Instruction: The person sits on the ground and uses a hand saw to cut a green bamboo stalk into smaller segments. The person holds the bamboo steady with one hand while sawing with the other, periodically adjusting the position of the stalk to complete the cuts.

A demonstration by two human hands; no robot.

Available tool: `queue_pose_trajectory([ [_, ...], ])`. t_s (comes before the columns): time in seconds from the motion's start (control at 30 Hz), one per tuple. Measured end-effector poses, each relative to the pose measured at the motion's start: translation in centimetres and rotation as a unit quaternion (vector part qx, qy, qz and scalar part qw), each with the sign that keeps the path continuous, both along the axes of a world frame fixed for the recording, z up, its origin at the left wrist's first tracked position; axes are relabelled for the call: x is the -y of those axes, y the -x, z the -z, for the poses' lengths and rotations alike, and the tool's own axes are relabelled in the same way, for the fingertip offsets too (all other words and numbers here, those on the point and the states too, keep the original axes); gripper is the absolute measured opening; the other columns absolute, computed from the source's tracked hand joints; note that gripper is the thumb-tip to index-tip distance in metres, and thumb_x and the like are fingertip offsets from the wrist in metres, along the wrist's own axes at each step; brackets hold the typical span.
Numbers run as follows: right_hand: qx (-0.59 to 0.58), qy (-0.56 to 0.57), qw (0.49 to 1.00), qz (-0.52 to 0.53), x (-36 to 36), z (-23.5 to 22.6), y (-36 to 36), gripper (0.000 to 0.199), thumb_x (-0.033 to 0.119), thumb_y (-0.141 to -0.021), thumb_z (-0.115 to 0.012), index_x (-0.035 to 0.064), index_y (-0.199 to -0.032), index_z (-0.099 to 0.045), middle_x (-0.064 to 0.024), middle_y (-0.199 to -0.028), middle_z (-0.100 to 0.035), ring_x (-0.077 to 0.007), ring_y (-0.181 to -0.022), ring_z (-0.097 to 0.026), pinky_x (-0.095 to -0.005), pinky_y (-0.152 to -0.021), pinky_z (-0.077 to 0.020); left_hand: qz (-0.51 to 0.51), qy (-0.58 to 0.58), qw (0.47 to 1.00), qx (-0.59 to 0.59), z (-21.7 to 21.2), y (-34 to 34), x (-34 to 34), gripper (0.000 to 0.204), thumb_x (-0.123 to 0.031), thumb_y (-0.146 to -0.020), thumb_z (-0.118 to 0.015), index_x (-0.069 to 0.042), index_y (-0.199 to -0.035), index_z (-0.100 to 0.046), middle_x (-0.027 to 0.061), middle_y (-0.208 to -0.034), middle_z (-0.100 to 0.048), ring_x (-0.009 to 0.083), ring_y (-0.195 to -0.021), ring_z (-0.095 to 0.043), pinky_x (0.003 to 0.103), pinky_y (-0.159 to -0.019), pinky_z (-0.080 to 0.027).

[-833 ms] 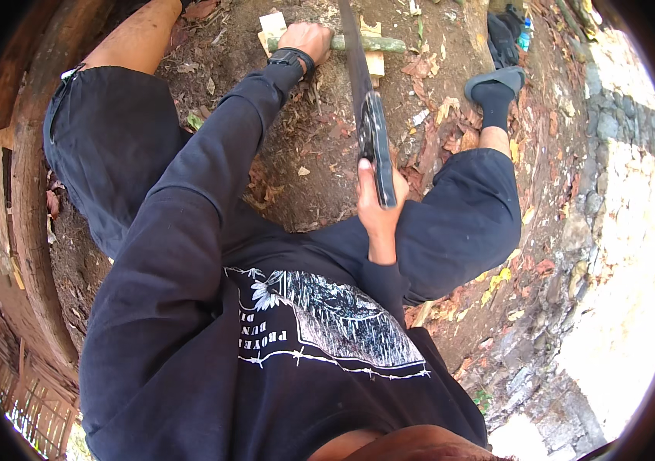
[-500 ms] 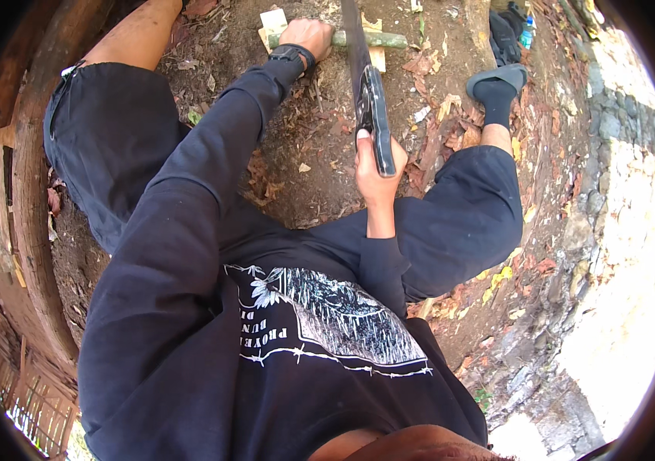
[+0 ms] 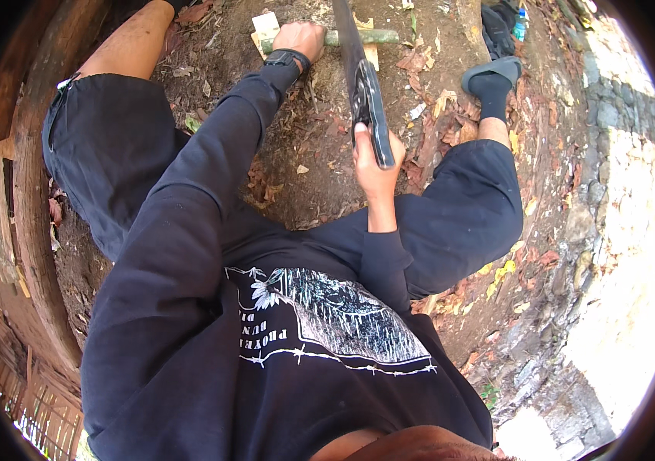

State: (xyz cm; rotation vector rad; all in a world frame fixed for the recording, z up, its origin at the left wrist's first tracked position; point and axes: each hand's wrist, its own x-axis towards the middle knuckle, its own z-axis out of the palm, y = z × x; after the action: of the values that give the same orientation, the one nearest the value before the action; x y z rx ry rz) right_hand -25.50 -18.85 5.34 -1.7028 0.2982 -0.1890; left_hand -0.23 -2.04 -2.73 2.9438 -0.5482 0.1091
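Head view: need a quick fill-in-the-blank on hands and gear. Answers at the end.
1. The left hand holds the green stick, while the ____ hand grips the long-bladed tool.
2. That tool is held by its ____, not its blade.
3. The dark wristband sits on the ____ wrist.
4. The grey sandal is worn over a dark ____.

Missing words: right; handle; left; sock.
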Motion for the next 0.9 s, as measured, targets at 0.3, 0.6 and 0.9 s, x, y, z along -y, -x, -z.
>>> queue_pose_trajectory([
  [0.3,-0.058,-0.036,0.998,0.008,1.9,-2.3,10.8,0.016,0.007,-0.099,-0.075,-0.0022,-0.088,-0.069,0.0019,-0.064,-0.057,-0.0051,-0.058,-0.052,-0.0274,-0.053,-0.0398,0.006,0.016,1.000,0.005,0.2,0.3,-0.5,0.021,-0.028,-0.091,-0.075,-0.013,-0.104,-0.081,0.0177,-0.093,-0.080,0.0354,-0.087,-0.080,0.049,-0.076,-0.065],
  [0.6,-0.033,0.030,0.999,-0.003,1.7,-0.6,7.5,0.016,0.007,-0.098,-0.076,-0.0029,-0.087,-0.068,0.0000,-0.063,-0.056,-0.0058,-0.057,-0.049,-0.0300,-0.054,-0.0409,0.013,-0.015,1.000,0.014,0.7,0.5,-0.5,0.019,-0.027,-0.090,-0.075,-0.013,-0.102,-0.081,0.0159,-0.090,-0.080,0.0339,-0.082,-0.080,0.046,-0.075,-0.065],
  [0.9,0.004,0.031,0.999,0.006,-1.0,-0.9,0.8,0.025,0.013,-0.102,-0.074,0.0017,-0.081,-0.065,0.0029,-0.061,-0.053,-0.0055,-0.056,-0.048,-0.0306,-0.052,-0.0376,0.046,0.001,0.998,0.049,0.3,0.7,-0.4,0.022,-0.034,-0.093,-0.077,-0.015,-0.103,-0.081,0.0154,-0.087,-0.079,0.0337,-0.081,-0.080,0.046,-0.074,-0.066],
])
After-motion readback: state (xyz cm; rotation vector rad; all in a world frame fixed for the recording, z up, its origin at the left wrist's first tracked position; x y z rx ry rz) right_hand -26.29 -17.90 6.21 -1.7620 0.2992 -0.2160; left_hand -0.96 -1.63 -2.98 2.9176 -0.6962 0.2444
